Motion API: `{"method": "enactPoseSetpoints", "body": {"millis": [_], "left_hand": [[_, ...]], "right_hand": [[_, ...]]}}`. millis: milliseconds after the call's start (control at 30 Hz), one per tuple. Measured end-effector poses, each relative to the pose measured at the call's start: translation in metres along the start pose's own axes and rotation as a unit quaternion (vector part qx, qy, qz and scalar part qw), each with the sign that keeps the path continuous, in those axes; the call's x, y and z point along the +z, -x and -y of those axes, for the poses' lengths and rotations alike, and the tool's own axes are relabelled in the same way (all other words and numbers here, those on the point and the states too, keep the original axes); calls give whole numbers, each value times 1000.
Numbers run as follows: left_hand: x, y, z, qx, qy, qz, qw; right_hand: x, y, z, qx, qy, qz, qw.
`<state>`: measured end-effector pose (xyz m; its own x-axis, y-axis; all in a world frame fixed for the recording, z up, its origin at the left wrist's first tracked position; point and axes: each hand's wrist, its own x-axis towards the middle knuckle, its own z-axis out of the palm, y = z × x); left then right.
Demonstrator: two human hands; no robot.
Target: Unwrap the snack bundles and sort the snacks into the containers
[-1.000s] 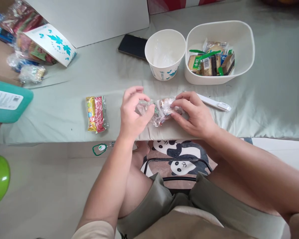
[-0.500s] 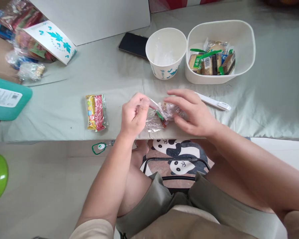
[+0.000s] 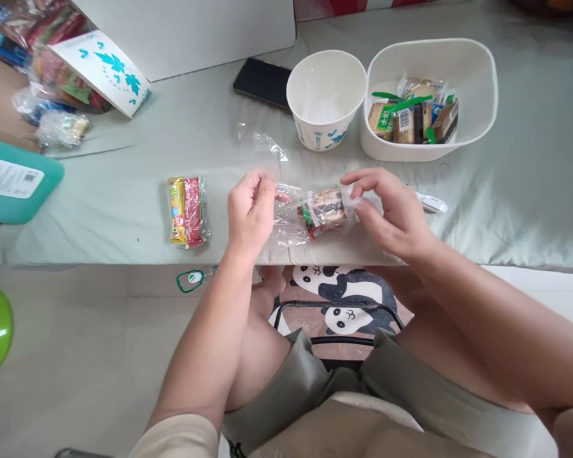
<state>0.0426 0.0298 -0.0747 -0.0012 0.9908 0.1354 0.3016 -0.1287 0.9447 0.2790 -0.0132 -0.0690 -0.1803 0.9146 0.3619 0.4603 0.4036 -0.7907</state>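
Small packaged biscuits (image 3: 328, 207), bundled in clear plastic, lie near the table's front edge between my hands. My left hand (image 3: 251, 213) is closed, thumb against fingers, pinching a clear plastic bag (image 3: 289, 222) that spreads beside the bundle. At the bundle's right end, the bent fingers and thumb of my right hand (image 3: 394, 213) close on its crinkled translucent plastic. Partly hidden behind that hand is a slim white tool (image 3: 432, 203). A yellow and red snack packet (image 3: 187, 212) rests left of my left hand.
Behind my hands stand a white paper tub (image 3: 318, 130) and a white bin (image 3: 489, 95) holding several wrapped biscuits. A black phone (image 3: 260, 81) lies beside the tub. At the left are a teal container (image 3: 38, 194), a tipped-over paper tub (image 3: 107, 70) and bagged snacks.
My left hand has moved slightly left and its plastic is stretched out flatter. The right hand has shifted right, from over the biscuits to their right end, uncovering them.
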Motion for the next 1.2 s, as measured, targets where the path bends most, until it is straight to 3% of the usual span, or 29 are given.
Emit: {"method": "enactPoseSetpoints", "body": {"millis": [133, 233, 300, 433, 500, 600, 667, 733, 833, 1067, 1200], "left_hand": [[-5, -9, 2, -50, 30, -30, 998], [-9, -14, -3, -112, 50, -53, 991], [-11, -15, -7, -151, 49, -48, 986], [-13, -14, -8, -178, 28, -47, 983], [-13, -14, -6, -177, 12, -58, 982], [-12, -13, -5, -165, -15, -60, 984], [-11, -13, -4, -149, -27, -55, 987], [-11, -14, -4, -135, -32, -54, 989], [-12, -16, -2, -132, -42, -58, 989], [-15, -18, 2, -85, -86, -38, 992], [-19, -22, 9, -54, -148, -49, 986]], "right_hand": [[-1, -1, -11, 85, -157, -102, 979], [-2, -2, -18, 119, -224, -138, 957], [-4, -1, -19, 135, -207, -128, 961], [-10, 2, -14, 168, -55, -93, 980], [-14, 1, -10, 137, 9, -95, 986], [-18, 0, -1, -15, 87, -98, 991], [-16, 1, 6, -104, 107, -57, 987], [-12, 3, 12, -116, 127, 11, 985], [-6, 6, 16, -21, 168, 54, 984], [-16, -7, 9, 190, 50, -48, 979], [-26, -19, -1, 220, 11, -101, 970]]}}
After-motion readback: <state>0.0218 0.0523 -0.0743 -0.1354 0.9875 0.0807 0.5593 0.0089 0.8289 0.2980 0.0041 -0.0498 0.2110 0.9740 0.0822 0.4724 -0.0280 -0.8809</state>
